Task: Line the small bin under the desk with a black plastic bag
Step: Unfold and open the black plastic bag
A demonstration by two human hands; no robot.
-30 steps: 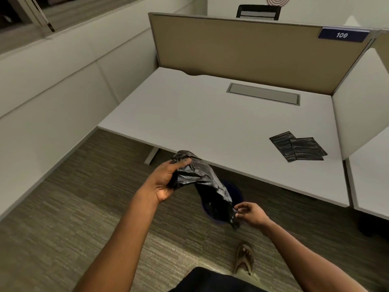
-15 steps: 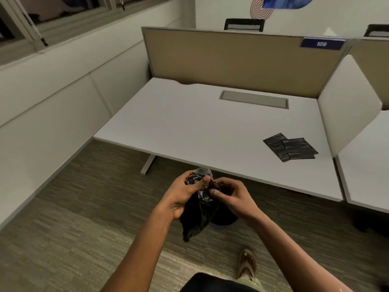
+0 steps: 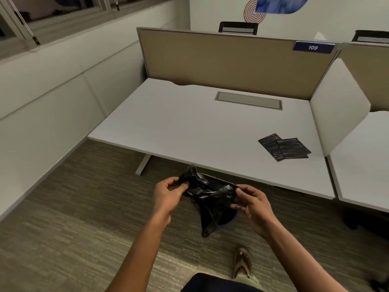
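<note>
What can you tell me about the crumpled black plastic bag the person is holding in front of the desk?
The crumpled black plastic bag is thin, glossy film, wrinkled and not yet opened out. The left hand and the right hand each pinch one side of its upper edge, stretching it between them. The rest hangs limp to a narrow point. It is held in the air before the white desk's front edge, hiding most of the blue bin behind it.

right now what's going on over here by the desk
A person stands at the white desk holding a crumpled black plastic bag in front of them. The left hand and the right hand each pinch its top edge, as if to open it. The bag hangs over the small bin, which is mostly hidden behind it. Folded spare bags lie on the desk.
</note>
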